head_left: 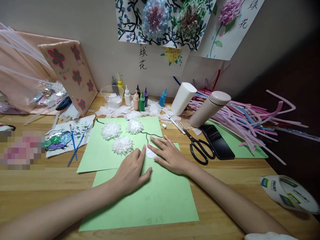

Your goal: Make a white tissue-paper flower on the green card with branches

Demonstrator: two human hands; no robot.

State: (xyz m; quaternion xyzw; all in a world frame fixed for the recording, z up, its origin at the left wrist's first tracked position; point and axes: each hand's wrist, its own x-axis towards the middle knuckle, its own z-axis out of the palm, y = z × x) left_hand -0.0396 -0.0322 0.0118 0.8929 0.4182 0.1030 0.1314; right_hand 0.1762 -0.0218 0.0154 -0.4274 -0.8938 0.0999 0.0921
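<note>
Your left hand [132, 171] has the index finger out straight, other fingers curled, thumb apart; nothing visible clamped in it. Your right hand [171, 156] is flat, fingers spread, not gripping. Fingertips of both meet at a small white paper piece [151, 153] with a rounded lower edge, lying on the green paper between them and partly covered by your right fingers. Two sheets here: the rear green sheet [93, 160] overlaps the front green sheet [147, 206]. Three fluffy white paper flowers [122, 145] sit on the rear one, up and left of your fingertips. Thin dark branching lines [152, 134] run just beyond your right hand; can't tell if drawn or wire. Right of that hand: black-handled scissors [201, 148], touching or nearly touching a black phone [218, 141]. Paint bottles [142, 102] and white paper scraps [112, 111] behind the flowers.
</note>
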